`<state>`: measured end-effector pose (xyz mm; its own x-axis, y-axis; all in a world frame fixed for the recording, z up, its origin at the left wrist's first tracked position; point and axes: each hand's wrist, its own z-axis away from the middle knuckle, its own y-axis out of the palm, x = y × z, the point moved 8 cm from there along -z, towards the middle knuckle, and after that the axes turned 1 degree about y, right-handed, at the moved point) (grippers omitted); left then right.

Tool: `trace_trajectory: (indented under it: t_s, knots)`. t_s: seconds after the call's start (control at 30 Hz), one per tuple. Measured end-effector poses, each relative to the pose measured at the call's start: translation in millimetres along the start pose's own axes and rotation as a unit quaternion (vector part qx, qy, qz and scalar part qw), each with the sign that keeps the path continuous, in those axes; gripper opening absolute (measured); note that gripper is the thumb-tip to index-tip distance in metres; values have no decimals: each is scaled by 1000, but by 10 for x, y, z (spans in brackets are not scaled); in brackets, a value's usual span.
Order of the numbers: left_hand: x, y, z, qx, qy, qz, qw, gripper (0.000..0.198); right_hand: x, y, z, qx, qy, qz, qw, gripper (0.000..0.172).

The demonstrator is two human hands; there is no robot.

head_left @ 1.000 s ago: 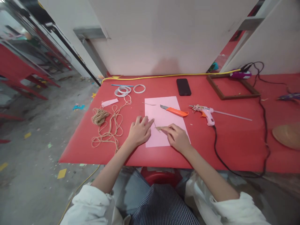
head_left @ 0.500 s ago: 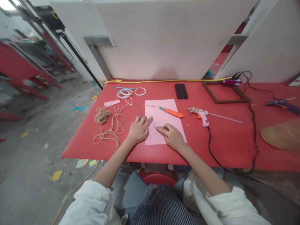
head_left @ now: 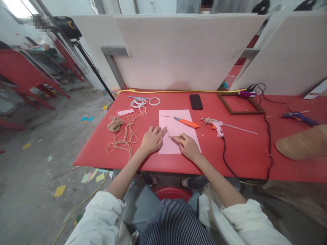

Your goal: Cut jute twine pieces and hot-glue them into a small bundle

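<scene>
A pink sheet [head_left: 167, 147] lies on the red table under both hands. My left hand [head_left: 153, 139] rests on its left edge, fingers partly spread, the index fingertip by a short thin piece of twine [head_left: 168, 133]. With fingers pinched together, my right hand [head_left: 187, 144] holds the lower end of that piece. Another short strand [head_left: 163, 115] lies near the sheet's top left. An orange cutter [head_left: 188, 123] with its blade out lies across the sheet. Left of my left hand are a twine bundle [head_left: 115, 124] and its loose loops.
White rings [head_left: 138, 102], a phone [head_left: 196, 101] and a wooden frame [head_left: 235, 112] lie toward the back. On the right are a pink glue gun [head_left: 218, 128] with a black cord, a blue glue gun [head_left: 301, 117] and a tan rounded object [head_left: 298, 144].
The camera view has tilted up and shifted slightly, showing more above the white panel. Both hands keep nearly the same pose over the sheet.
</scene>
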<state>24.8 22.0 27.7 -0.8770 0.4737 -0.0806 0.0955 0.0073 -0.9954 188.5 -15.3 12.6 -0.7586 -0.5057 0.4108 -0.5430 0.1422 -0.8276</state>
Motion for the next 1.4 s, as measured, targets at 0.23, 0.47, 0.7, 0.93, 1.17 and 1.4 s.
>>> trace_trajectory:
  t_s: [0.23, 0.47, 0.7, 0.93, 1.17, 1.4]
  knots:
    - [-343, -12, 447, -5, 28, 54, 998, 44, -59, 0, 6, 2, 18, -34, 999, 35]
    - [-487, 56, 458, 12, 21, 33, 999, 51, -37, 48, -15, 40, 18, -57, 997, 41]
    - [-493, 72, 432, 17, 19, 7, 1000, 52, -99, -84, -22, -6, 66, -116, 991, 40]
    - [-494, 89, 424, 20, 21, 7, 1000, 54, -76, 0, -25, 14, 42, -54, 998, 41]
    - [-488, 95, 400, 19, 18, 18, 999, 56, 16, 119, -1, 47, 14, 86, 995, 42]
    - [-480, 84, 391, 24, 14, 31, 999, 55, -35, -109, -12, -55, 28, -61, 996, 42]
